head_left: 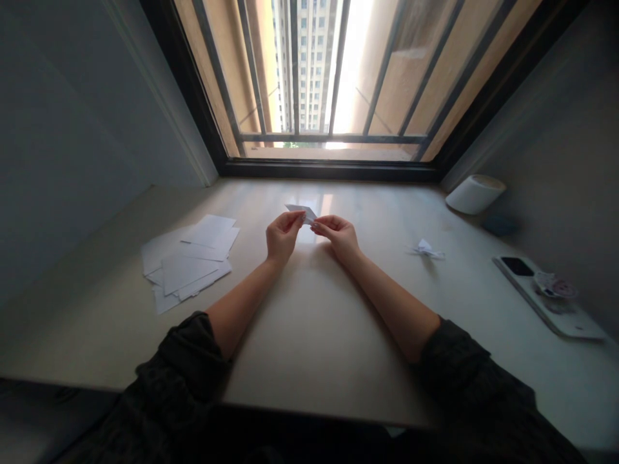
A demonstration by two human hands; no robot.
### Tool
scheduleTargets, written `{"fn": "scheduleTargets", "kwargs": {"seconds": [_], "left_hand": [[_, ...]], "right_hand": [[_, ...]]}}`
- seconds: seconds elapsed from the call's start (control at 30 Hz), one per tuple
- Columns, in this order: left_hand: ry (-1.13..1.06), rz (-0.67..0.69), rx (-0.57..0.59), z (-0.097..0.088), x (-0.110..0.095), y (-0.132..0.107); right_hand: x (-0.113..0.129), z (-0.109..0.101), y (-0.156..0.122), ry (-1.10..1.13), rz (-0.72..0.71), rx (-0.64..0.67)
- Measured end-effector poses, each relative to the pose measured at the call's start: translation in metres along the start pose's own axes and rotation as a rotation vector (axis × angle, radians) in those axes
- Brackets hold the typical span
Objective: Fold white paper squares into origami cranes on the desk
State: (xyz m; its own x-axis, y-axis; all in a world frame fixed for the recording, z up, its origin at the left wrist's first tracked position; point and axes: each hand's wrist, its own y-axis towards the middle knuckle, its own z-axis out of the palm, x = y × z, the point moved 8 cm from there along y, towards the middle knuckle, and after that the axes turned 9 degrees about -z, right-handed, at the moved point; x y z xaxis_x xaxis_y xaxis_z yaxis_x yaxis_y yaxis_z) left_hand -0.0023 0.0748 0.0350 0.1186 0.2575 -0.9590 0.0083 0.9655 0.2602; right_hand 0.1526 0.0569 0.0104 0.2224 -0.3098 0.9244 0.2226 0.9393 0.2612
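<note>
A small folded piece of white paper (300,209) is held up over the middle of the pale tabletop, before the window. My left hand (284,234) pinches its near edge between thumb and fingers. From the other side, my right hand (338,233) pinches the paper's lower right corner. The fingertips of both hands almost meet and cover part of the paper. Off to the right lies a small folded white paper figure (423,249), apart from my hands. Loose white paper sheets (193,267) are spread in an overlapping pile to the left.
A white cylindrical roll (476,194) lies by the right wall, with a dark object (500,223) beside it. A phone (546,299) with a round grip on its back rests at the right edge. The barred window (329,169) closes off the far side.
</note>
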Motion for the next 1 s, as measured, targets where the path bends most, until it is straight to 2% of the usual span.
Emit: {"fn": "scheduleTargets", "kwargs": {"seconds": [0.5, 0.73, 1.0], "left_hand": [[-0.021, -0.023, -0.032, -0.0020, 0.0035, 0.0005], [0.003, 0.029, -0.014, 0.0000, -0.0026, -0.0023], [-0.037, 0.003, -0.038, -0.0021, 0.0047, 0.0015]], "right_hand": [[-0.0077, -0.0015, 0.0021, 0.053, 0.030, 0.021], [-0.0074, -0.0022, 0.0024, 0.100, 0.038, 0.001], [-0.0052, -0.0009, 0.0017, 0.088, 0.026, 0.010]]}}
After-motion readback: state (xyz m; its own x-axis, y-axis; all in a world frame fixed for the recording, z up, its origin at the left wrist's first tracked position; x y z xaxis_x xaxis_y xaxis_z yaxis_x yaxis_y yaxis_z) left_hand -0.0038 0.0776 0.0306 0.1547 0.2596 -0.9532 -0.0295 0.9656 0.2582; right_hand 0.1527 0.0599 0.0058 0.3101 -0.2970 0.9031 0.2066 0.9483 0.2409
